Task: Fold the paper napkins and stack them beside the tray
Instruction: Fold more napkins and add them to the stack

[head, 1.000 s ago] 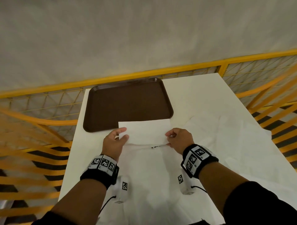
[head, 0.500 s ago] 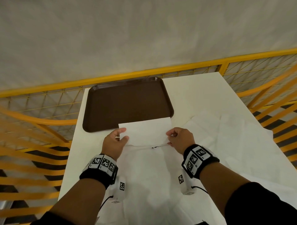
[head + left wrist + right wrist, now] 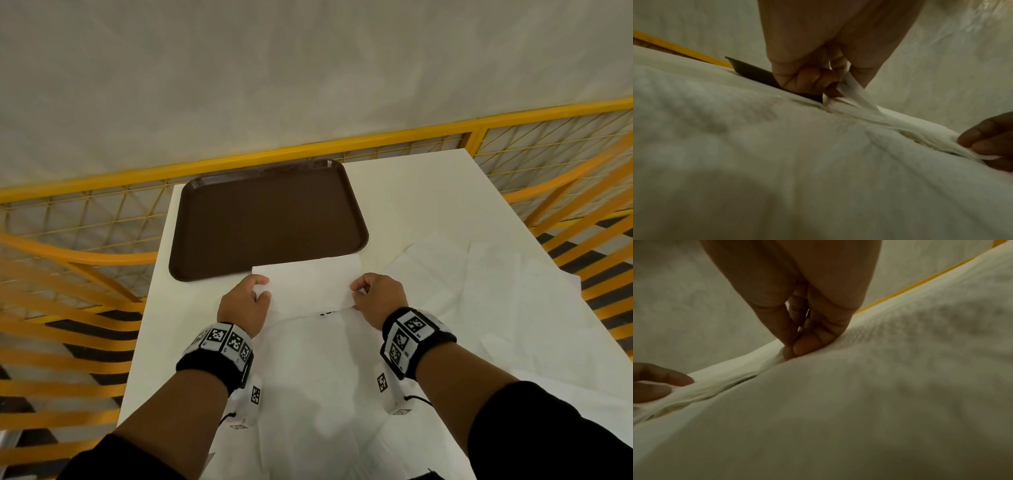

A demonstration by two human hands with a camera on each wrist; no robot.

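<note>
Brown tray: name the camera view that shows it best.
Head view. The whole brown tray shows there from above, its near edge partly under the folded napkin both hands pinch. The left wrist view shows only a dark sliver of its rim; in the right wrist view it cannot be seen.

White table (image 3: 411,192) with brown tray (image 3: 267,219) at far left, spread white napkins (image 3: 479,301) beside and nearer.
</note>
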